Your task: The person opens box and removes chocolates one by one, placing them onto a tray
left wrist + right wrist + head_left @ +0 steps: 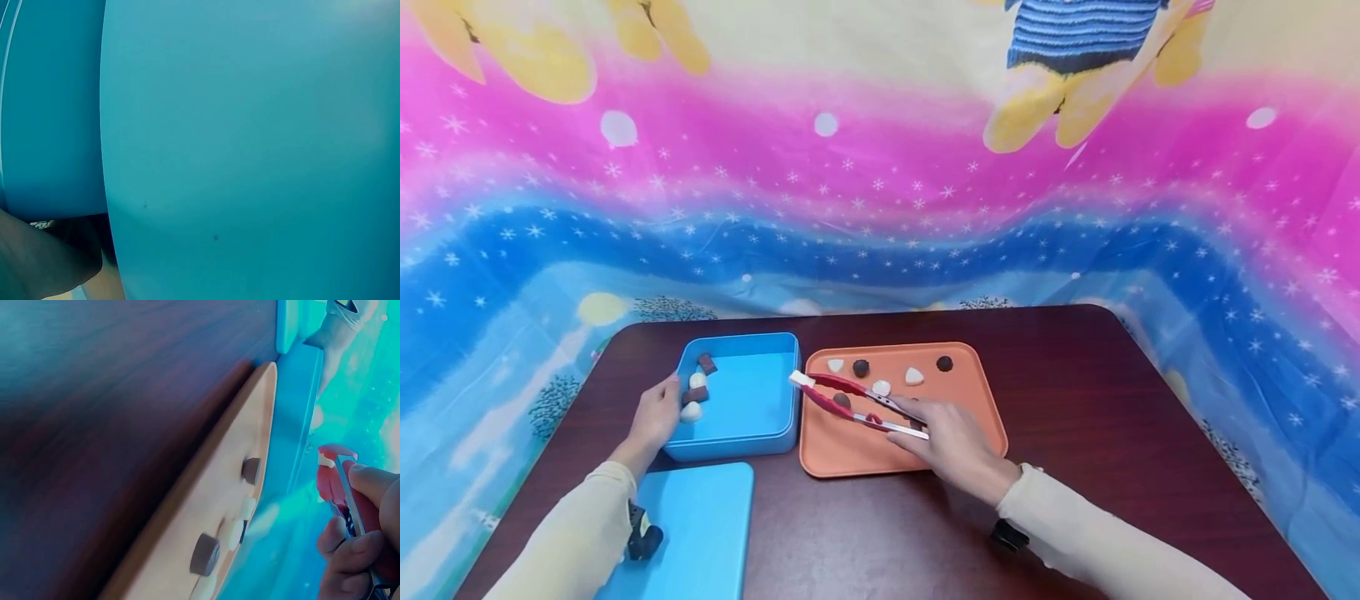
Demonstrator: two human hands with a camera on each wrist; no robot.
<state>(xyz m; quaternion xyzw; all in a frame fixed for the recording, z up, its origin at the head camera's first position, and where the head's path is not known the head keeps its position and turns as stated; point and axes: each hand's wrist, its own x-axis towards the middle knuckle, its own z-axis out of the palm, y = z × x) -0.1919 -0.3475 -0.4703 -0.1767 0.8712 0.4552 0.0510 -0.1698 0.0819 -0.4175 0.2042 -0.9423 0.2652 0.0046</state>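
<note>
My right hand [951, 442] grips a pair of tongs [831, 406] with red tips and metal arms. Pinched at the tips is a small white chocolate-like piece [801, 379], also visible between the red ends in the right wrist view. They reach over the right rim of a blue box [748, 400]. On the box's left wall, my left hand [657, 412] holds the edge with its fingers. Inside, along that side, lie brown chocolates [695, 395] and white ones [691, 412]. The left wrist view shows mostly blue plastic, with part of the hand [44, 256] low at left.
Right of the box, an orange tray [865, 454] bears several dark and white pieces, among them a dark round one [944, 363] and a white triangular one [913, 376]. A blue lid [707, 525] lies in front of the box. A patterned cloth [865, 250] hangs around the table.
</note>
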